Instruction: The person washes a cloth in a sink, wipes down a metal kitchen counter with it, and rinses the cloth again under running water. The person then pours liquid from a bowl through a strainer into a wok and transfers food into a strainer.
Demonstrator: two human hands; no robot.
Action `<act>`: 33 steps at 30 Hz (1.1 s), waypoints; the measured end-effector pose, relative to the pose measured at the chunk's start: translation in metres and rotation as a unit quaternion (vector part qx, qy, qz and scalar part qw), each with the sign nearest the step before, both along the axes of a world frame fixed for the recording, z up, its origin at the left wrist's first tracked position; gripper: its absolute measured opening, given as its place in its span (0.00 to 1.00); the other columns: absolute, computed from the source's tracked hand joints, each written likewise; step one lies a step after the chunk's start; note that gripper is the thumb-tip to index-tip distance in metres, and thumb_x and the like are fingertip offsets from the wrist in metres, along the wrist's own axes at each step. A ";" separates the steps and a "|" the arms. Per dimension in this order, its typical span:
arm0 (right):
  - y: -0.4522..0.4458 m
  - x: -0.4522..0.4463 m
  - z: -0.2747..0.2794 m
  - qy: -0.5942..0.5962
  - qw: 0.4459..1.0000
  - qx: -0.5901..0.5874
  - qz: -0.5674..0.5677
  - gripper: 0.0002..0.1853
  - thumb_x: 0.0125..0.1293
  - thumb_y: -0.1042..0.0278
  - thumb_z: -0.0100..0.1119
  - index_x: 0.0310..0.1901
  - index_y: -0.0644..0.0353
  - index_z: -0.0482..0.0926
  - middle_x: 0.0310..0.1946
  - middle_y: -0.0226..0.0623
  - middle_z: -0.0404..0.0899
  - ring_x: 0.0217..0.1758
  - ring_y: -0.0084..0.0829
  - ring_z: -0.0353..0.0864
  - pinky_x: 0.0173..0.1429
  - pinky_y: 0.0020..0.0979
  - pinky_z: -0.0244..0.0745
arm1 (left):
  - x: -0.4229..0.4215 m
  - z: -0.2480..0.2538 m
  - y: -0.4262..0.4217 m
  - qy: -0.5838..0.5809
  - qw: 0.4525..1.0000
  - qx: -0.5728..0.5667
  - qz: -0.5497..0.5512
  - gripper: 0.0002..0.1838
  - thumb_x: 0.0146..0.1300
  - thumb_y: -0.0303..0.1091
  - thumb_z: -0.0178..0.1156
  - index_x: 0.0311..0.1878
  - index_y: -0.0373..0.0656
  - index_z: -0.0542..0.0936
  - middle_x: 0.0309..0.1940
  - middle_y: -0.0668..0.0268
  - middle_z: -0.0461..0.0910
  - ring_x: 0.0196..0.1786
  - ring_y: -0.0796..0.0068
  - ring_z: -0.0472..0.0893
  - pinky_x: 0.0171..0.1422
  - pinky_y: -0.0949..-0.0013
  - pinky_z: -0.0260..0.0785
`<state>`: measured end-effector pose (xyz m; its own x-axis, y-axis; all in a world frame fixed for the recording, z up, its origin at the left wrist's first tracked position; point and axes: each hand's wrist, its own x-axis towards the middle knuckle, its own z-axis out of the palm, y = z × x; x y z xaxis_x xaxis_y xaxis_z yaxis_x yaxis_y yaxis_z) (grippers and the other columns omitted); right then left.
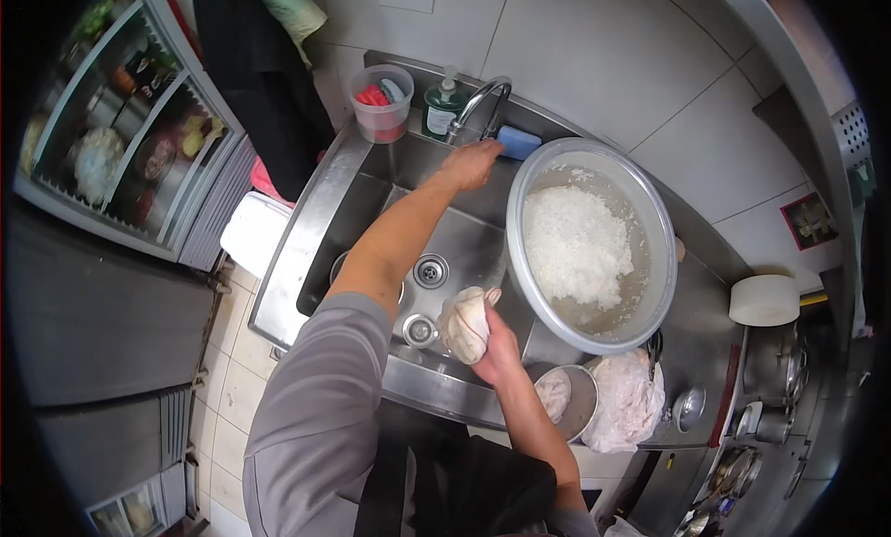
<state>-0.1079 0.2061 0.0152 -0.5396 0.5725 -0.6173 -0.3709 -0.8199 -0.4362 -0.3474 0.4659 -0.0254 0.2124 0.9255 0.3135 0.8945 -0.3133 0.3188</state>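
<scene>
Left hand: the left hand (471,165) is at the faucet (492,93), below its curved spout; the fingers are bent, but whether they grip it I cannot tell.
Right hand: the right hand (502,348) is closed around one side of a folded whitish cloth (466,325) with a thin brownish line.
Cloth: it is held above the near edge of the metal sink (385,198), beside the round strainer (420,330).
Drain: the drain (430,271) shows in the sink bottom, near the strainer.
Big tub: the round tub (516,258) stands at the right side of the sink and contains a heap of white grains (577,245) in cloudy liquid.
Behind the sink: a clear container (381,119) with red and blue items, a green soap bottle (444,108), and a blue sponge (519,142) between the faucet and the tub.
Near side of tub: a metal pot (580,402) with something pale inside, and beside it a filled plastic bag (626,402).
Right end: a thick white round block (765,300).
</scene>
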 end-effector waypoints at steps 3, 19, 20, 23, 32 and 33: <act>0.027 -0.025 -0.025 -0.020 0.999 -0.028 -0.008 0.26 0.80 0.46 0.40 0.65 0.57 0.71 0.59 0.45 0.79 0.59 0.47 0.81 0.60 0.56 0.79 | -0.011 -0.035 0.013 0.108 0.993 0.044 0.016 0.31 0.69 0.31 0.51 0.75 0.40 0.62 0.77 0.54 0.60 0.78 0.58 0.62 0.79 0.55 0.59; 0.157 -0.196 -0.070 -0.203 0.960 0.194 0.012 0.27 0.64 0.57 0.61 0.62 0.60 0.73 0.51 0.44 0.81 0.54 0.40 0.83 0.57 0.45 0.81 | -0.099 -0.074 -0.115 -0.479 0.831 -0.254 0.122 0.30 0.70 0.56 0.58 0.58 0.36 0.79 0.51 0.50 0.83 0.54 0.58 0.82 0.61 0.57 0.72; 0.158 -0.202 -0.060 -0.283 0.937 0.204 0.016 0.29 0.64 0.56 0.62 0.63 0.61 0.73 0.52 0.45 0.81 0.54 0.42 0.83 0.59 0.45 0.80 | -0.102 -0.081 -0.109 -0.419 0.871 -0.214 0.140 0.29 0.69 0.55 0.59 0.56 0.36 0.80 0.50 0.48 0.83 0.53 0.54 0.82 0.60 0.55 0.72; 0.175 -0.205 -0.073 -0.514 0.789 0.336 0.031 0.32 0.64 0.56 0.62 0.67 0.60 0.69 0.57 0.49 0.79 0.59 0.49 0.81 0.64 0.46 0.76 | -0.107 -0.069 -0.083 -0.278 0.948 -0.117 0.099 0.27 0.67 0.54 0.60 0.50 0.35 0.82 0.47 0.43 0.82 0.51 0.44 0.82 0.58 0.50 0.73; 0.163 -0.204 -0.039 -0.543 0.718 0.429 0.078 0.27 0.57 0.61 0.69 0.57 0.62 0.76 0.49 0.55 0.84 0.54 0.53 0.83 0.60 0.43 0.76 | -0.118 -0.004 -0.059 -0.240 0.946 -0.200 -0.081 0.28 0.64 0.53 0.64 0.48 0.32 0.78 0.39 0.44 0.83 0.48 0.43 0.84 0.53 0.50 0.74; 0.171 -0.196 -0.049 -0.537 0.717 0.437 0.075 0.26 0.57 0.62 0.68 0.56 0.63 0.76 0.48 0.55 0.84 0.53 0.54 0.84 0.60 0.44 0.76 | -0.122 -0.004 -0.059 -0.253 0.944 -0.201 -0.071 0.25 0.65 0.50 0.65 0.48 0.33 0.78 0.39 0.45 0.83 0.47 0.45 0.84 0.52 0.52 0.74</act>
